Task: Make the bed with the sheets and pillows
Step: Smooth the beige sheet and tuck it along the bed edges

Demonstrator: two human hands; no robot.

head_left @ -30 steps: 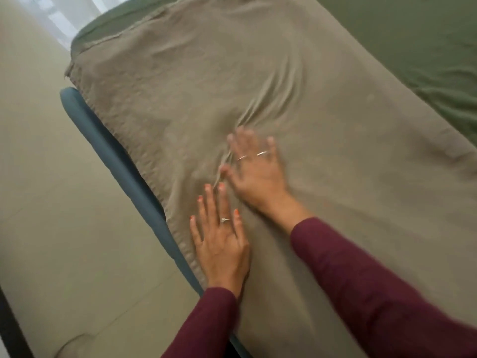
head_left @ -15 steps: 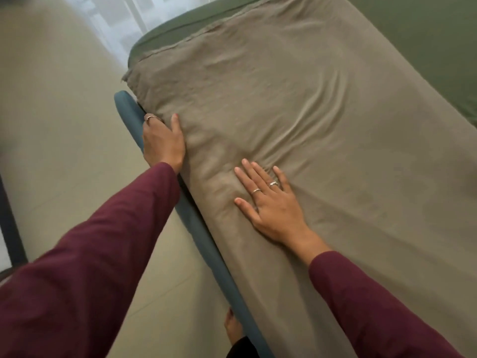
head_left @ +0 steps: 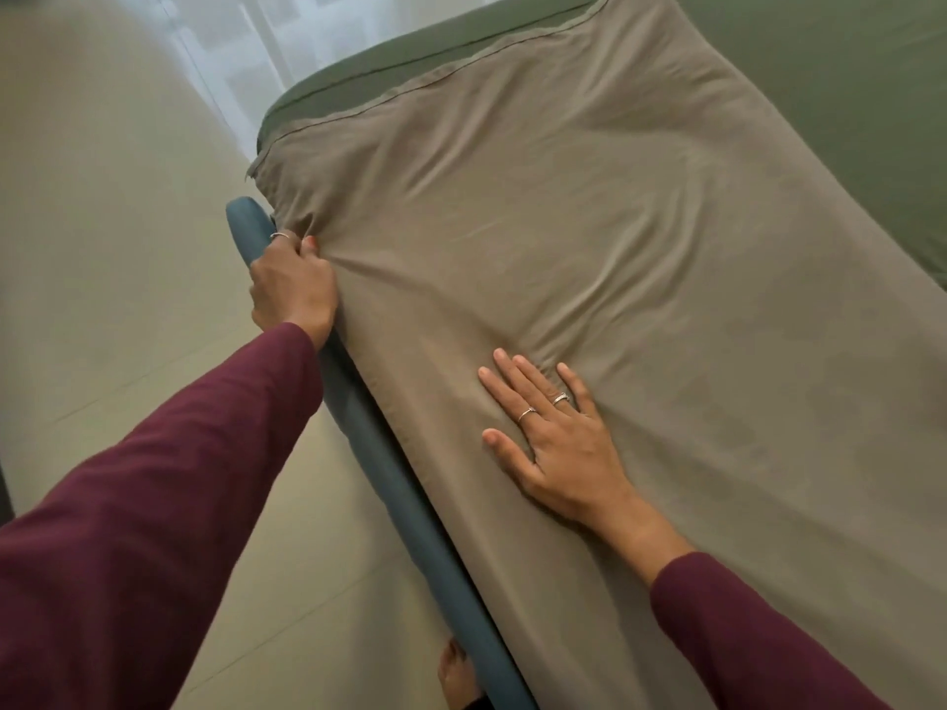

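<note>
A taupe top sheet (head_left: 589, 238) lies spread over the near side of the bed, on top of a green fitted sheet (head_left: 845, 94). My left hand (head_left: 289, 289) grips the sheet's side edge at the blue bed frame (head_left: 389, 484), and folds radiate from the grip. My right hand (head_left: 553, 443) lies flat on the sheet with straight, spread fingers, pressing it down. No pillows are in view.
Beige tiled floor (head_left: 128, 299) runs along the left of the bed. A bright window with a sheer curtain (head_left: 241, 48) stands beyond the bed's far corner. My bare foot (head_left: 456, 673) stands beside the frame at the bottom.
My left hand left the sheet's top, reached forward along the bed's edge and closed on the sheet's side edge. My right hand stayed flat on the sheet. The view shifted left.
</note>
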